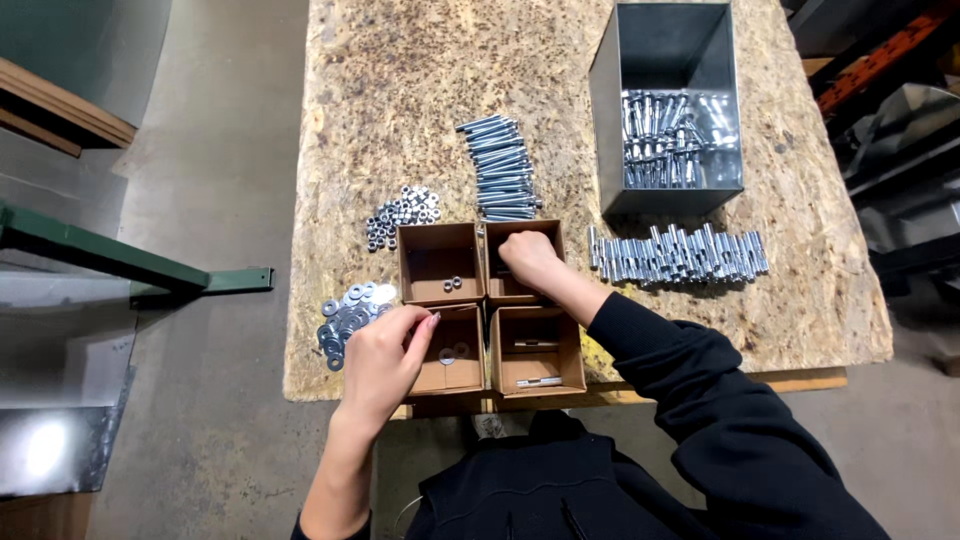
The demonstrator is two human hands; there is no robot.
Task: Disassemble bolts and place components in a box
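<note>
Four small open cardboard boxes sit in a square at the table's near edge. My left hand hovers at the left rim of the near-left box, which holds two washers; its fingers are pinched, and I cannot tell what they hold. My right hand reaches down into the far-right box, fingers curled and their contents hidden. The far-left box holds two nuts. The near-right box holds two bolts. A pile of washers lies just left of my left hand.
A chipboard table carries a pile of nuts, a stack of long threaded bolts, a row of sleeve anchors and a tall metal bin with more anchors. Green metal frame stands left on the concrete floor.
</note>
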